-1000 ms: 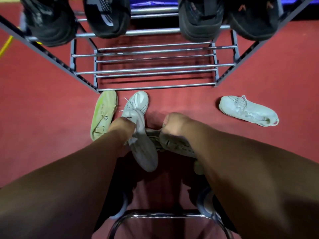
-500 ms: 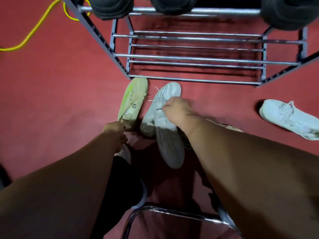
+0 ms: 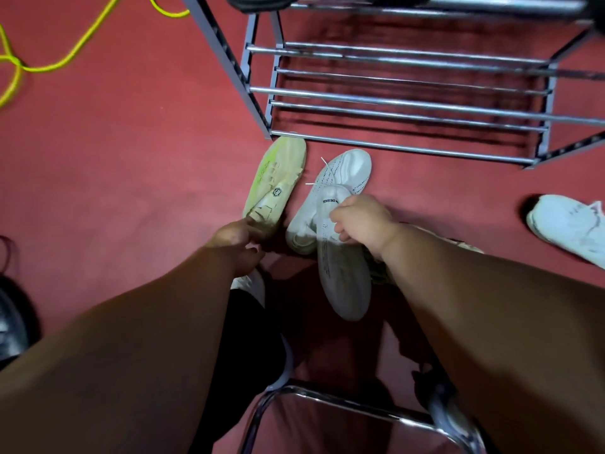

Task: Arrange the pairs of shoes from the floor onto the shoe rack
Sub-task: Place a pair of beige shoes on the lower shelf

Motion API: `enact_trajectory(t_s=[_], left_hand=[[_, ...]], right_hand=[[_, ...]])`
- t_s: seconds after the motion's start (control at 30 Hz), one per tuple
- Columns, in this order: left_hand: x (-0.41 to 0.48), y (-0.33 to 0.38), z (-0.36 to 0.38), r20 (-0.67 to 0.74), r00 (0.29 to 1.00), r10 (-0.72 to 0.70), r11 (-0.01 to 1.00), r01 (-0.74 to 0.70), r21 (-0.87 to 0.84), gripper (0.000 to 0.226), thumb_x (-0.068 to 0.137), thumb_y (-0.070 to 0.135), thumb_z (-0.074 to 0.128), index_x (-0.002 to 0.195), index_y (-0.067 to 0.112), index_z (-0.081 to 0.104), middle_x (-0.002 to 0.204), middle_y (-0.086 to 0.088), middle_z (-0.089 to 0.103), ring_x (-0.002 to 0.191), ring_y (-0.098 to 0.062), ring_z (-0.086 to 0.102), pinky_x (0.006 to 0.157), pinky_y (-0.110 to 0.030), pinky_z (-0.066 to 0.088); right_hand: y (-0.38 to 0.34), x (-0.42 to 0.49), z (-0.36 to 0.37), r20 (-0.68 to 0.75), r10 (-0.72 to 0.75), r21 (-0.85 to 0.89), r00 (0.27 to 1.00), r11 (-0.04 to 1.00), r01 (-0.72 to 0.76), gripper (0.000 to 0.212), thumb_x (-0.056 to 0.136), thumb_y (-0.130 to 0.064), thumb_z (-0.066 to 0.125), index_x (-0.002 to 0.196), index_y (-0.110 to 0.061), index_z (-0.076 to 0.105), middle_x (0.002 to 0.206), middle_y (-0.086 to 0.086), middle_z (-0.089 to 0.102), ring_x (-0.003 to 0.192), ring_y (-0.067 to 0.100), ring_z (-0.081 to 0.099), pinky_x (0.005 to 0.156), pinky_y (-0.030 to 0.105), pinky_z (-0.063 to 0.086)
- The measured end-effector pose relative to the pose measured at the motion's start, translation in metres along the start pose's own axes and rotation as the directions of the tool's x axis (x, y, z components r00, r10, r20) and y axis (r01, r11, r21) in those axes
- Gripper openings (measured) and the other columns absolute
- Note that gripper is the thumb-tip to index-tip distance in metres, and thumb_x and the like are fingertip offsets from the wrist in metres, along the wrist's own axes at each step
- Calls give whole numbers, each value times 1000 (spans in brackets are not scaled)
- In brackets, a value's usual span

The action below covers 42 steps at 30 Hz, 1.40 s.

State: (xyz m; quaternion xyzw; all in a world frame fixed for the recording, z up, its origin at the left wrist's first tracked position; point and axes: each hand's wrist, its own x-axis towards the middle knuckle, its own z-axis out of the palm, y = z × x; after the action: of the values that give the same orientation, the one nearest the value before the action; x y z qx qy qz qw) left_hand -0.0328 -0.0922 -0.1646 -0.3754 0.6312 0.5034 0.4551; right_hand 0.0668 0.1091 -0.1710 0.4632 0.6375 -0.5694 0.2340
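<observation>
My right hand (image 3: 360, 221) grips a white sneaker (image 3: 343, 276) by its opening, lifted off the floor with the toe pointing toward me. Its mate, a second white sneaker (image 3: 343, 173), lies on the red floor just beyond, toe toward the shoe rack (image 3: 409, 103). To its left lies a yellow-green shoe (image 3: 278, 185); my left hand (image 3: 239, 237) pinches its heel. A third white sneaker (image 3: 569, 224) lies at the far right. A tan shoe (image 3: 468, 246) peeks out from under my right forearm. The rack's lower bars are bare.
Dark shoes (image 3: 248, 1) sit on the rack's upper bar, mostly out of frame. A yellow cable (image 3: 65, 57) snakes over the floor at upper left. A chrome stool frame (image 3: 353, 404) is below me, and a dark object (image 3: 9, 322) sits at the left edge.
The white sneaker passed from my left hand to my right hand. My left hand moved left onto the yellow-green shoe's heel. My view shifted left and down.
</observation>
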Motion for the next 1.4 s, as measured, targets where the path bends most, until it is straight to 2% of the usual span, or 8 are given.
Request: enact_trajectory(t_s=[0.27, 0.5, 0.6, 0.77, 0.87, 0.97, 1.07, 1.4], left_hand=[[6, 3, 21, -127, 992, -26, 960, -11, -281, 13, 97, 9, 56, 84, 7, 53, 88, -10, 56, 77, -20, 57, 101, -36, 47], [10, 4, 33, -35, 998, -60, 991, 56, -121, 3, 94, 8, 62, 97, 8, 64, 83, -10, 68, 77, -19, 63, 88, -29, 52], [3, 2, 36, 21, 997, -77, 995, 78, -68, 5, 97, 7, 58, 95, 5, 62, 62, -13, 72, 74, -24, 68, 82, -35, 56], [-8, -3, 37, 96, 989, -111, 994, 108, 36, 10, 97, -2, 51, 95, -3, 60, 69, -23, 73, 60, -32, 74, 80, -45, 60], [-7, -5, 38, 152, 979, -138, 989, 129, 69, 16, 96, 0, 48, 105, -5, 60, 80, -25, 74, 72, -35, 74, 103, -46, 52], [-16, -8, 46, 160, 976, -148, 989, 142, 50, 20, 93, 3, 49, 105, -9, 59, 80, -27, 72, 79, -39, 69, 85, -47, 60], [-35, -8, 60, 174, 984, -42, 983, 71, -167, 23, 89, 15, 50, 87, -3, 64, 65, -17, 65, 59, -28, 62, 53, -36, 60], [-84, -38, 98, 336, 933, 128, 962, -34, -272, 21, 87, 26, 50, 93, 14, 67, 71, -2, 67, 64, -15, 64, 78, -29, 53]], right_hand=[[5, -1, -3, 0, -45, 19, 999, 999, 45, 9, 91, -11, 59, 88, -9, 68, 79, 11, 70, 63, 24, 65, 80, 45, 62], [4, 4, -14, -290, -192, -277, 938, 955, 110, 15, 88, -32, 65, 97, -22, 57, 94, 0, 62, 79, 21, 63, 66, 26, 43], [1, 7, -11, -223, -174, -217, 959, 968, 125, 54, 88, -30, 71, 137, -20, 52, 122, 2, 59, 103, 25, 61, 79, 25, 45], [2, 12, -3, -156, -171, -238, 973, 962, 132, 45, 88, -28, 72, 129, -21, 56, 116, 2, 63, 83, 19, 62, 47, 20, 39], [2, 12, -7, -154, -144, -203, 977, 973, 111, 48, 88, -25, 70, 134, -21, 55, 114, -1, 61, 92, 21, 62, 67, 25, 50], [1, 6, -19, -119, -129, -180, 984, 978, 107, 41, 88, -25, 68, 128, -20, 60, 111, -1, 65, 104, 23, 64, 94, 40, 55], [5, -7, -45, -74, -76, -216, 994, 975, 59, 18, 88, -23, 69, 101, -10, 68, 99, 9, 71, 90, 25, 66, 84, 38, 56], [65, -87, -178, -204, 28, 21, 979, 999, -24, 11, 93, -12, 67, 96, -22, 63, 108, 11, 65, 95, 27, 63, 97, 51, 57]])
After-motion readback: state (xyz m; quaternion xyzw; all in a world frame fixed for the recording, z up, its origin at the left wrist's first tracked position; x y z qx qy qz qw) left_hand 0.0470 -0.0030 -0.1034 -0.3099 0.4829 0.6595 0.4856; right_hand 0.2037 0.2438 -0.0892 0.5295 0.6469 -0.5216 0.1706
